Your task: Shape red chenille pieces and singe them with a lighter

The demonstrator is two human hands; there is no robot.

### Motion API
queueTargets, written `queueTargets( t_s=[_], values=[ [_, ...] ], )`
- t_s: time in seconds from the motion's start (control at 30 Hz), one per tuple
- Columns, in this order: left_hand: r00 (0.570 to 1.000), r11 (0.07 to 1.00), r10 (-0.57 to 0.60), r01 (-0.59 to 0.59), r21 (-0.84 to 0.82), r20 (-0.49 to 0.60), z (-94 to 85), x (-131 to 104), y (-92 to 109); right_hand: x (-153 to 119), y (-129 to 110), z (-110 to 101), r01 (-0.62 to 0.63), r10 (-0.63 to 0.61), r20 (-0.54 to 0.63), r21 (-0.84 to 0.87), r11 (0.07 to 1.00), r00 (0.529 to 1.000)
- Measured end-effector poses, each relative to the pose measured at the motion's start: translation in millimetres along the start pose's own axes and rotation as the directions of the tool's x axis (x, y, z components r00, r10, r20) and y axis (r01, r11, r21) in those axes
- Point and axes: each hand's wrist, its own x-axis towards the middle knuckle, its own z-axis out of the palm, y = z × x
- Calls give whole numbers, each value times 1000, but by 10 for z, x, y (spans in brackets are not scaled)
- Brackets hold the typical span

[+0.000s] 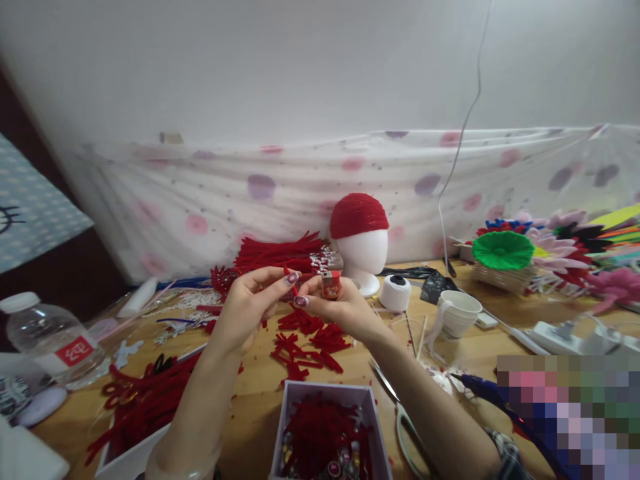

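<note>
Over the middle of the table, my left hand (257,297) pinches a short red fuzzy stem (294,288) between thumb and fingers. My right hand (343,305) meets it from the other side, its thumb and fingertip closed at the stem's lower end. A small red box-like object (331,285) with print and a darker top sits within the curled fingers of my right hand; its kind is unclear. Below both hands lie cut red fuzzy pieces (305,353). Near me stands a white box (383,433) holding red pieces and beads.
A white foam head (367,253) with a red cap stands behind. Scissors (407,433) lie under my right forearm. A white cup (457,313), thread spool (395,293) and glue gun (495,393) are rightward. At left are a bottle (50,340) and a tray of red stems (150,407).
</note>
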Motion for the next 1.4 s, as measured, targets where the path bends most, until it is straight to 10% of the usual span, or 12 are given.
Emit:
queueTargets(
  t_s=[0.2,0.4,1.4],
  values=[
    [994,996,12,-22,-89,-107,-7,17,9,74,142,10,-278,262,94,394,876,960],
    [971,983,181,-176,48,-156,-13,6,-51,132,288,106,-433,459,46,426,794,887],
    [957,980,196,-195,27,-216,6,10,-58,100,166,147,-403,430,59,481,779,901]
  ],
)
